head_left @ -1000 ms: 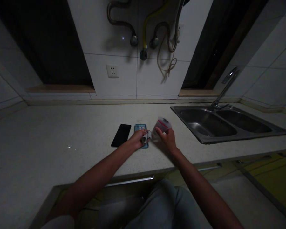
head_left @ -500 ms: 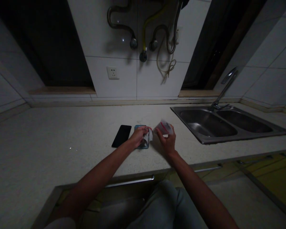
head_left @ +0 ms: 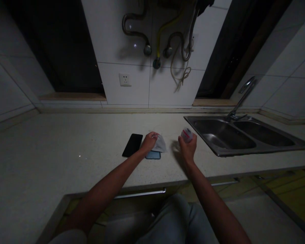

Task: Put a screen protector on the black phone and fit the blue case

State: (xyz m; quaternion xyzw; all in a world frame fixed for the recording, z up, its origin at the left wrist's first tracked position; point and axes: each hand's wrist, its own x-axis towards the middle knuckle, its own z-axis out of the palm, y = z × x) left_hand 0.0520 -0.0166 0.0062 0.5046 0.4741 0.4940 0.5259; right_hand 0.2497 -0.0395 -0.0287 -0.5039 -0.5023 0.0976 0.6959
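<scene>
White cloth (head_left: 160, 144), pinched in the left hand (head_left: 149, 141), is overhanging a blue case (head_left: 153, 155); the right hand (head_left: 188, 148) is gripping a plastic bag (head_left: 187, 135).

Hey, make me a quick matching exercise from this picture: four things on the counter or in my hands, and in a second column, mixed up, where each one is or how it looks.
Things:
1. Phone
2. Phone case
3. Cloth
4. Plastic bag

Places and looks:
A. Held in the right hand
B. Blue, partly hidden from view
C. Held in the left hand
D. Black, lying on the counter

Pairs: 1-D, 2-B, 3-C, 4-A
</scene>
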